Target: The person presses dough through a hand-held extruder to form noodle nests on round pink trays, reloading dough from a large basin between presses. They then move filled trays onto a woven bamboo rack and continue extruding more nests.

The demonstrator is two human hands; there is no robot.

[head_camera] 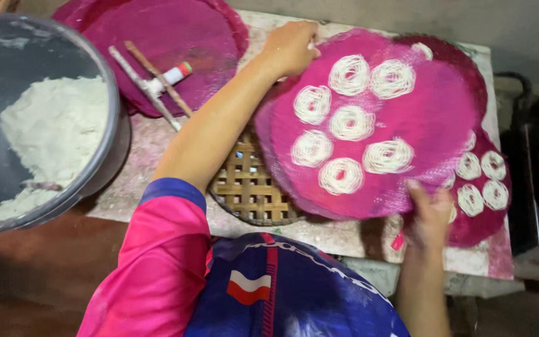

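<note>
A round pink mesh tray [432, 106] carrying several white noodle coils [350, 123] lies across the work table, partly over a woven bamboo mat [251, 190]. My left hand [291, 47] grips the tray's far left rim. My right hand [430, 215] pinches its near right rim. Beneath it, at the right, another pink tray [500, 215] holds more white coils [481, 181].
A large grey bowl [110, 146] with white dough stands at the left. A stack of bare pink trays [157, 31] at the back holds a wooden-handled press [154, 84]. The stained table edge [357, 240] runs along the front. A dark object stands at the far right.
</note>
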